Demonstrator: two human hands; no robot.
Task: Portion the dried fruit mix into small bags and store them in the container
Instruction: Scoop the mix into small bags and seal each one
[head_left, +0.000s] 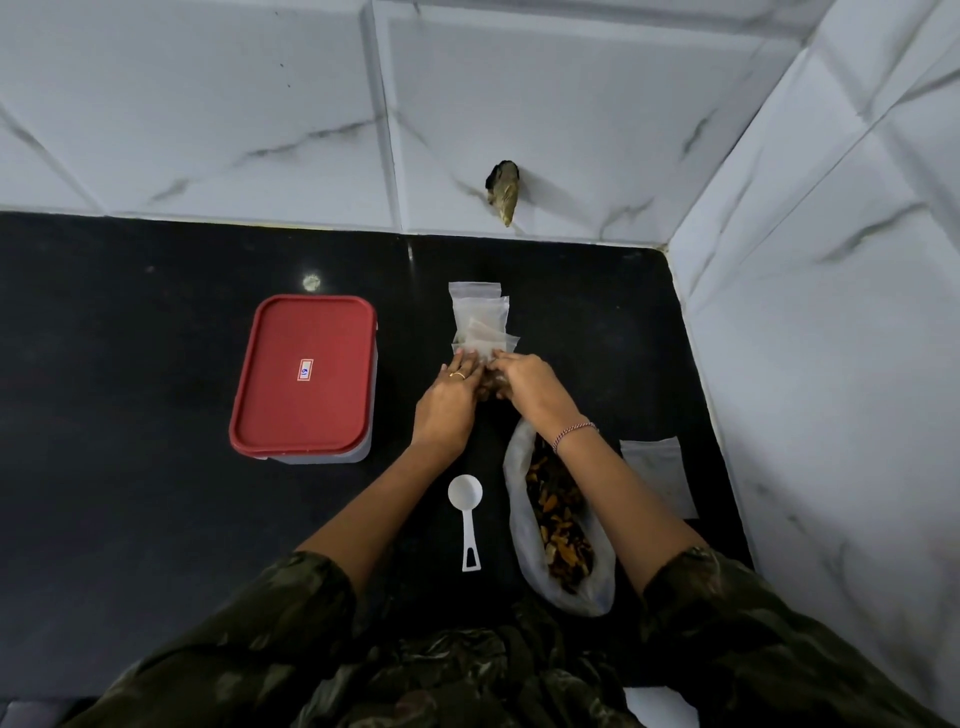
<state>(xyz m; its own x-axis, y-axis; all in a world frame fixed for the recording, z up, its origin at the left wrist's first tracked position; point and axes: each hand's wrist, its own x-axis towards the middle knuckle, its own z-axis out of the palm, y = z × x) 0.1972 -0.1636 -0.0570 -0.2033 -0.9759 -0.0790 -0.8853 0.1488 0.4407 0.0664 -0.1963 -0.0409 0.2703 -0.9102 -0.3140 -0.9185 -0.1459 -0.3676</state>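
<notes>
My left hand (448, 400) and my right hand (527, 385) meet at the middle of the black counter, both pinching a small clear bag (487, 383) with dark fruit in it. Just beyond my fingers lies a pile of empty small zip bags (479, 317). A large clear bag of dried fruit mix (558, 525) lies open under my right forearm. A white plastic scoop (466, 512) rests between my arms, bowl pointing away from me. The container (306, 376) with its red lid on stands to the left.
One more flat empty bag (657, 475) lies at the right near the tiled side wall (831, 364). The black counter (130, 364) ends at the marble-look back wall, where a dark stub (503, 192) sticks out.
</notes>
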